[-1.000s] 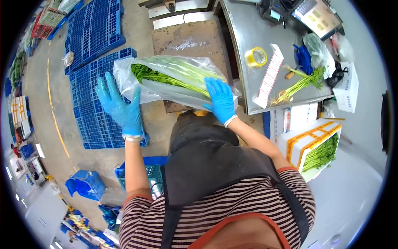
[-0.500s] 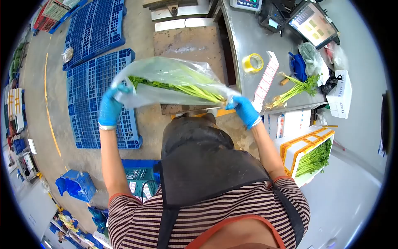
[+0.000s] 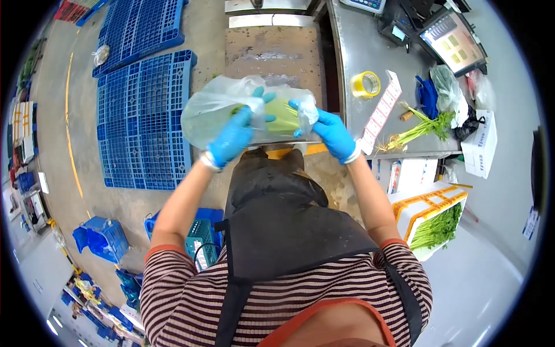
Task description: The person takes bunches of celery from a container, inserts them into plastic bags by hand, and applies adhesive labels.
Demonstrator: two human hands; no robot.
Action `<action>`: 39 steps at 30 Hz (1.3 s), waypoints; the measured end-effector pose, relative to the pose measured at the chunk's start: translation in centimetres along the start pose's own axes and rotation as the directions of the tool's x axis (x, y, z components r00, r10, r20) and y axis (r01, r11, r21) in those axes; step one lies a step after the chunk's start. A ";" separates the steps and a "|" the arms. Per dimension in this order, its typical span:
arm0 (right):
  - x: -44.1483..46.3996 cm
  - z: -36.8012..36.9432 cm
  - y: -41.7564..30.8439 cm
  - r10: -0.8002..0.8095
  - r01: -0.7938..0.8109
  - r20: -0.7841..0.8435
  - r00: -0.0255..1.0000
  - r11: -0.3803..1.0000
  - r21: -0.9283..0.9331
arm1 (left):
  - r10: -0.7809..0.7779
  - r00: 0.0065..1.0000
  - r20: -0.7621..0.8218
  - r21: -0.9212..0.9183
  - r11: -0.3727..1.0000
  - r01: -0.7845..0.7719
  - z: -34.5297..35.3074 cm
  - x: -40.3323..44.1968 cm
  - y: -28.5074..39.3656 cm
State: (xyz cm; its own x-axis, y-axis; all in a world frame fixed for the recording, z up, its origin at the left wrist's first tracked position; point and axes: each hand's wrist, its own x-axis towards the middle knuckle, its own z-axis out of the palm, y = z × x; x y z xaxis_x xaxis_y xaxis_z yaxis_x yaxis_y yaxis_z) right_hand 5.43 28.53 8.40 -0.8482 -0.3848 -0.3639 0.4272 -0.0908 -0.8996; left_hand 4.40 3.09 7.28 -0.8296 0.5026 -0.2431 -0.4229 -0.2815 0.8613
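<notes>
In front of my apron hangs a clear plastic bag [image 3: 208, 115] with a bunch of celery [image 3: 280, 117] inside, its leaves mostly hidden by cloudy film. My left hand [image 3: 234, 136], in a blue glove, lies against the middle of the bag with its fingers spread apart. At the bag's right end, by the stalk bases, my right hand [image 3: 332, 133], also gloved in blue, has the gathered plastic between thumb and fingers. More celery [image 3: 419, 130] with roots lies loose on the metal table [image 3: 361, 52] to the right.
Yellow tape [image 3: 365, 85], a label strip [image 3: 381, 110] and a touch screen [image 3: 454, 43] are on the table. Below it, a foam box [image 3: 430, 211] holds more greens. Blue pallets [image 3: 144, 121] lie on the floor at left. A brown-topped platform [image 3: 272, 55] stands ahead.
My left hand has left the bag's far left end and moved right to its middle, fingers spreading. The bag now looks shorter and bunched; my right hand stays at its right end.
</notes>
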 end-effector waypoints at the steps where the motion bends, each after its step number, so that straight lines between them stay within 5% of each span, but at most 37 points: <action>1: 0.9 1.1 0.9 0.052 -0.045 -0.033 0.998 0.982 0.184 | 0.011 0.996 -0.088 -0.225 0.974 -0.031 1.0 1.1 -2.3; 4: 2.8 1.1 6.8 0.144 -0.158 0.074 0.987 0.952 0.263 | 0.017 0.986 -0.165 -0.530 0.842 -0.103 2.7 4.2 -7.7; 5: 3.9 1.2 8.2 0.193 -0.194 0.026 0.981 0.957 0.214 | 0.173 0.957 -0.234 -0.050 0.981 -0.190 2.2 4.8 -8.8; 6: 4.2 0.9 7.7 0.159 -0.167 -0.077 0.984 0.978 -0.127 | 0.336 0.916 -0.219 0.442 0.871 -0.214 1.8 5.4 -9.7; 7: 4.4 0.9 6.3 0.089 -0.152 -0.157 0.984 0.876 -0.457 | 0.469 0.875 -0.121 0.823 0.540 -0.175 1.6 5.9 -10.0; 8: 4.4 0.9 4.7 -0.008 -0.151 -0.209 0.978 0.667 -0.730 | 0.357 0.929 -0.095 0.655 0.725 -0.212 1.1 6.0 -10.1; 9: 4.0 1.6 2.1 -0.188 -0.059 -0.118 0.975 0.292 -0.954 | 0.249 0.968 -0.031 0.447 0.870 -0.209 0.5 6.0 -9.5; 11: 3.3 3.0 -1.3 -0.270 0.085 0.051 0.962 0.116 -0.990 | 0.092 0.992 0.089 -0.236 0.969 -0.069 1.7 6.0 -6.3; 12: 2.7 3.4 -1.8 -0.295 0.132 0.119 0.948 0.025 -0.991 | 0.081 0.950 0.302 -0.201 0.979 -0.020 -0.7 6.9 -8.2; 14: 3.0 1.6 0.5 -0.271 0.134 0.082 0.959 0.181 -0.974 | 0.076 0.978 0.195 0.021 0.996 -0.082 -0.2 5.9 -6.1; 16: 4.0 -0.7 4.1 -0.082 -0.096 -0.177 0.981 0.584 -0.806 | -0.232 0.952 0.201 0.415 0.900 0.132 -3.3 5.2 -8.8; 17: 5.2 -2.3 7.1 -0.012 -0.220 -0.317 0.948 0.697 -0.683 | -0.364 0.928 0.085 0.477 0.832 0.283 -4.0 4.4 -9.3; 18: 7.0 -5.6 11.5 0.027 -0.387 -0.498 0.867 0.666 -0.638 | -0.477 0.878 -0.050 0.521 0.737 0.430 -4.9 3.2 -9.7; 19: 8.0 -8.1 15.4 0.061 -0.536 -0.653 0.755 0.632 -0.560 | -0.481 0.869 -0.115 0.365 0.793 0.487 -7.1 1.8 -11.1; 20: 7.9 -8.5 17.1 0.112 -0.524 -0.613 0.782 0.652 -0.548 | -0.491 0.852 -0.183 0.202 0.830 0.521 -8.7 0.9 -12.7; 22: 7.9 -8.3 18.8 0.209 -0.499 -0.518 0.830 0.694 -0.519 | -0.285 0.925 -0.250 -0.068 0.958 0.277 -8.5 -0.7 -14.4; 23: 8.2 -8.1 19.3 0.136 -0.343 -0.428 0.894 0.822 -0.455 | -0.195 0.931 -0.309 -0.203 0.970 0.135 -8.5 -1.2 -15.2; 25: 7.6 -5.9 14.7 0.175 -0.153 -0.182 0.968 0.980 0.130 | -0.149 0.935 -0.321 -0.456 0.890 -0.015 -7.8 -0.4 -15.1; 26: 7.3 -4.4 12.7 0.106 -0.098 0.005 0.994 0.897 0.430 | -0.124 0.933 -0.336 -0.569 0.817 -0.096 -7.4 0.1 -14.7; 27: 6.6 -3.0 9.1 0.214 -0.235 0.101 0.972 0.815 0.529 | -0.117 0.910 -0.398 -0.493 0.864 -0.105 -3.9 1.3 -11.2; 30: 6.5 -2.9 10.8 0.063 -0.120 0.126 0.990 0.844 0.522 | -0.132 0.978 -0.164 0.092 0.985 0.149 -1.1 3.9 -8.5; 31: 6.7 -3.0 11.4 0.194 -0.235 0.135 0.972 0.722 0.651 | -0.153 0.982 -0.111 0.206 0.963 0.173 -1.4 4.7 -9.8; 32: 6.5 -2.9 12.1 0.236 -0.260 0.122 0.964 0.742 0.618 | -0.168 0.984 -0.064 0.240 0.954 0.178 -1.8 5.3 -10.9; 34: 6.0 -2.5 12.7 0.271 -0.288 0.121 0.955 0.944 0.162 | -0.208 0.977 0.037 0.308 0.933 0.187 -1.4 6.6 -11.5; 35: 5.7 -2.3 13.1 0.099 -0.098 -0.002 0.995 0.985 -0.144 | -0.236 0.971 0.030 0.208 0.952 0.225 -1.3 6.7 -11.7; 37: 5.7 -1.5 13.1 -0.007 -0.089 -0.158 0.987 0.805 -0.587 | -0.295 0.955 0.028 0.005 0.955 0.295 -0.7 6.4 -11.3; 38: 5.6 -0.9 12.7 -0.105 -0.115 -0.241 0.965 0.656 -0.746 | -0.329 0.944 -0.018 0.146 0.933 0.328 -1.3 6.3 -12.2; 39: 5.9 -1.1 12.9 -0.107 -0.180 -0.342 0.934 0.684 -0.707 | -0.351 0.934 -0.071 0.282 0.891 0.357 -2.8 6.1 -13.8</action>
State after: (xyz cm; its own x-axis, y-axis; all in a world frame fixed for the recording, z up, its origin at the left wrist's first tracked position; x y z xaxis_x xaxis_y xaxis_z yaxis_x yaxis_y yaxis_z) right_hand 5.55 26.08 -5.58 -0.9447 -0.0359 -0.3261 0.2238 0.6562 -0.7207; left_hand 4.16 7.81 -7.36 -0.6516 0.5105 -0.5611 -0.5697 0.1590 0.8063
